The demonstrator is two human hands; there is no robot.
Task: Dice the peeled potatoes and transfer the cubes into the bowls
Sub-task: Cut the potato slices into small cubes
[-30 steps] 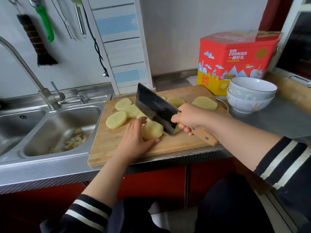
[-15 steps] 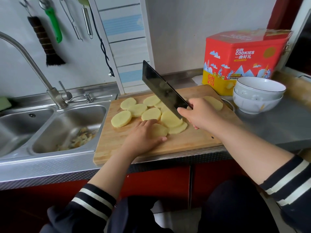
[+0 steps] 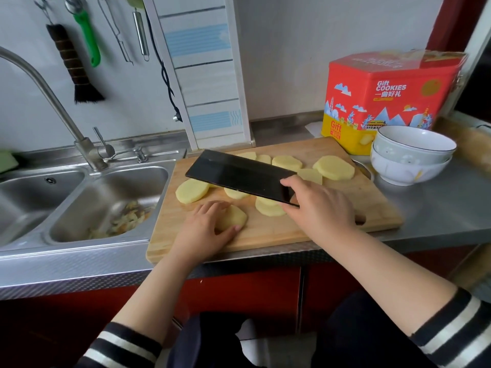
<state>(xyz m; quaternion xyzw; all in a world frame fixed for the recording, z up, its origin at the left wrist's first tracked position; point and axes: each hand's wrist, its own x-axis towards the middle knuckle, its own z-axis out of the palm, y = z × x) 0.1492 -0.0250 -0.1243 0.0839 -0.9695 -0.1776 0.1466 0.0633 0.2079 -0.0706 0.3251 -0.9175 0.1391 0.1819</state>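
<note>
Head view, board: wooden cutting board (image 3: 332,208) on the steel desk (image 3: 438,203), just right of the sink (image 3: 106,197)
Head view, potato: round potato slices (image 3: 333,167) spread over the board, some overlapping; none diced
Head view, left hand: left hand (image 3: 204,229) with fingers curled round the nearest slice (image 3: 233,219) at the board's front
Head view, right hand: right hand (image 3: 321,208) gripping the cleaver (image 3: 239,176), fingers closed on its handle end; dark blade tilted flat, held above the slices
Head view, bowls: two stacked white bowls (image 3: 411,158) on the desk, just right of the board, in front of a red cookie tin (image 3: 385,94)
</note>
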